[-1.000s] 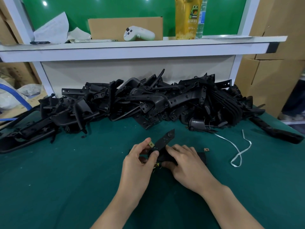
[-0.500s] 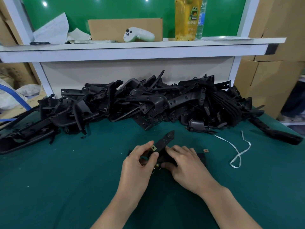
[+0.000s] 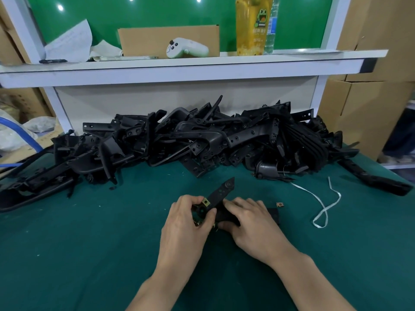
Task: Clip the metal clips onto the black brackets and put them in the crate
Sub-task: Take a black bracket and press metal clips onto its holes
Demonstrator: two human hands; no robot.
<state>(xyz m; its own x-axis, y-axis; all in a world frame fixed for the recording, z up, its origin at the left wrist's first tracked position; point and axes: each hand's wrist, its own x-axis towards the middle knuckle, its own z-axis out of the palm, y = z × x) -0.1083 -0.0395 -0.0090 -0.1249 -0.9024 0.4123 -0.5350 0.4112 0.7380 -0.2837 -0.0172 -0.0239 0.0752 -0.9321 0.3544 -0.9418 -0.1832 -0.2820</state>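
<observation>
**Black bracket held between both hands, brass clip at its edge**

Black bracket (image 3: 221,193) lies low over the green mat (image 3: 89,243) in front of us, its pointed end angled up and away toward the heap of brackets (image 3: 202,140). Our hands are close together on it, almost touching. Our left hand (image 3: 186,223) pinches the metal clip (image 3: 205,202) between thumb and forefinger; the clip sits against the bracket's left edge, and we cannot tell whether it is fully seated. Our right hand (image 3: 253,223) grips the bracket's near part, fingers curled over the top and thumb tucked beneath. A small brassy glint shows under our left palm, too hidden to identify.

A loose clip (image 3: 279,205) lies on the mat just beyond our right hand, apart from it. A white strap (image 3: 323,207) loops across the mat farther right. The heap runs along the back of the table under a white shelf (image 3: 179,68). On the shelf stand a white controller (image 3: 186,48), a flat cardboard piece (image 3: 146,39), a yellow drink bottle (image 3: 251,25) and some papers (image 3: 69,41). Cardboard cartons (image 3: 370,86) are stacked at right, and a blue hose (image 3: 22,135) curves at far left.
</observation>
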